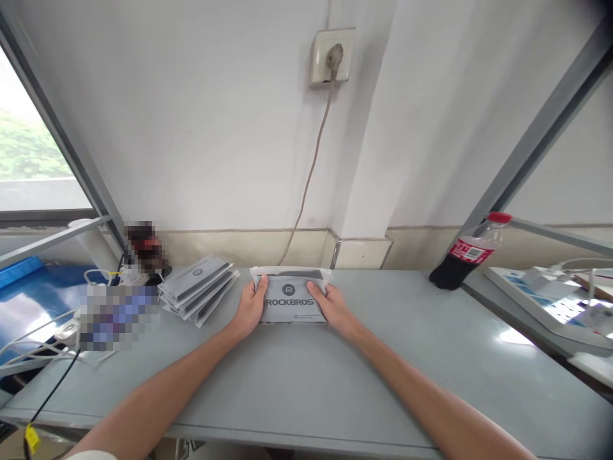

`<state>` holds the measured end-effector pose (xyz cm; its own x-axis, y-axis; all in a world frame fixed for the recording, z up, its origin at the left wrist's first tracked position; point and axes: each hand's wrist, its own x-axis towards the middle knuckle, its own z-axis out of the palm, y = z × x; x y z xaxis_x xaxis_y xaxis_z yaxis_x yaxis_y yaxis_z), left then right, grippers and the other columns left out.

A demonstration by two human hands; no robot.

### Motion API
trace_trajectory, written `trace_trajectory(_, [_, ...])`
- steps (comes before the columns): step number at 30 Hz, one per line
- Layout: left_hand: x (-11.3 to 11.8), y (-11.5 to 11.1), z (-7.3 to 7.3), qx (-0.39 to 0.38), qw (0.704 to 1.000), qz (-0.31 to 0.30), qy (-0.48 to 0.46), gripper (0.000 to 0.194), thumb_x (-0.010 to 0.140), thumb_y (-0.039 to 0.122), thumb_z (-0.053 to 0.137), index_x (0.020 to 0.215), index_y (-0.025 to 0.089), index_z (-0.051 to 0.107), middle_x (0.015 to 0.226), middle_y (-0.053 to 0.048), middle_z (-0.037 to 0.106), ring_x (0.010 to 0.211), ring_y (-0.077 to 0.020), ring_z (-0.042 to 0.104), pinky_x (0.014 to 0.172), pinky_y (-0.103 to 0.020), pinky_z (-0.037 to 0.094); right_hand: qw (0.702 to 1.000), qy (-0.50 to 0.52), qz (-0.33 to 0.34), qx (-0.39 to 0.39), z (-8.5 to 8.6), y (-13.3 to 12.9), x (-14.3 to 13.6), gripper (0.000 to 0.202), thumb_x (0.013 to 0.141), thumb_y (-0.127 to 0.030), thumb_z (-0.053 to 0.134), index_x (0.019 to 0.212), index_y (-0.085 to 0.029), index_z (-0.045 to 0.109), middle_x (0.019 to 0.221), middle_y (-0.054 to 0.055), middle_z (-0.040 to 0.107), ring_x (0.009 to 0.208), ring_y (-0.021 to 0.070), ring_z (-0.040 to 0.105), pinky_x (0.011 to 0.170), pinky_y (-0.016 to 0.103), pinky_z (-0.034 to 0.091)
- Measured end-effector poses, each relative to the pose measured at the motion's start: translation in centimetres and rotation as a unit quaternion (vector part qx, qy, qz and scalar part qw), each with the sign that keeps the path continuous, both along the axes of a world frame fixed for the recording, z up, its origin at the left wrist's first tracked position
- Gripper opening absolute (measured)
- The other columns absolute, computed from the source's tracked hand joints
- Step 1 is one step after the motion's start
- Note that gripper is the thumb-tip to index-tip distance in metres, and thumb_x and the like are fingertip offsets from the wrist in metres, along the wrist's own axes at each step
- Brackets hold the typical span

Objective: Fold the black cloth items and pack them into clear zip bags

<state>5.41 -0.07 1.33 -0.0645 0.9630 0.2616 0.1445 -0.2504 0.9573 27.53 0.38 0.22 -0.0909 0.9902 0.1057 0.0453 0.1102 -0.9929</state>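
Observation:
A flat grey package (pixel 292 305) with dark ROCKBROS lettering and a clear plastic edge is held by both hands at the middle of the grey table (pixel 287 383). My left hand (pixel 253 303) grips its left side, thumb on top. On its right side my right hand (pixel 330 305) is closed in the same way, thumb over the front face; the other fingers are partly hidden. To the left, a fanned stack of similar grey packages (pixel 198 284) lies on the table, a short distance from my left hand.
A dark drink bottle with a red cap (pixel 462 259) stands at the right rear. White cables (pixel 36 342) and blurred items are at the left. Behind the table is a wall with a plugged socket (pixel 332 59); its cord hangs down behind the table.

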Motion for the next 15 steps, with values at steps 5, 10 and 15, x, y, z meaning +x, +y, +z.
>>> trace_trajectory(5, [-0.29,0.2,-0.12,-0.01,0.999,-0.006,0.033,0.055,0.091,0.072,0.058,0.075,0.019,0.061,0.076,-0.005,0.07,0.077,-0.0234,0.066,0.067,-0.031,0.052,1.0,-0.002,-0.021,-0.013,-0.1,0.24,0.05,0.071,0.081,-0.09,0.054,0.069,-0.02,0.058,0.063,0.002,0.061,0.059,0.0164,0.056,0.053,0.029,0.044])
trace_trajectory(10, [-0.16,-0.37,0.5,-0.053,0.994,-0.092,-0.01,0.047,0.08,0.059,0.081,0.102,0.017,0.075,0.108,-0.013,0.08,0.098,-0.0292,0.075,0.083,-0.039,0.061,0.999,-0.02,-0.042,0.001,0.04,0.35,0.2,0.063,0.077,-0.081,0.069,0.071,-0.02,0.062,0.064,0.002,0.066,0.061,0.019,0.06,0.054,0.03,0.046])
trace_trajectory(15, [-0.26,-0.23,0.35,-0.05,0.995,-0.09,-0.006,0.05,0.084,0.06,0.077,0.107,0.015,0.076,0.113,-0.014,0.08,0.104,-0.0313,0.075,0.091,-0.043,0.06,0.999,0.014,0.031,0.002,0.39,0.08,0.01,0.058,0.075,-0.065,0.083,0.108,-0.019,0.073,0.105,0.011,0.08,0.096,0.0295,0.075,0.081,0.04,0.061])
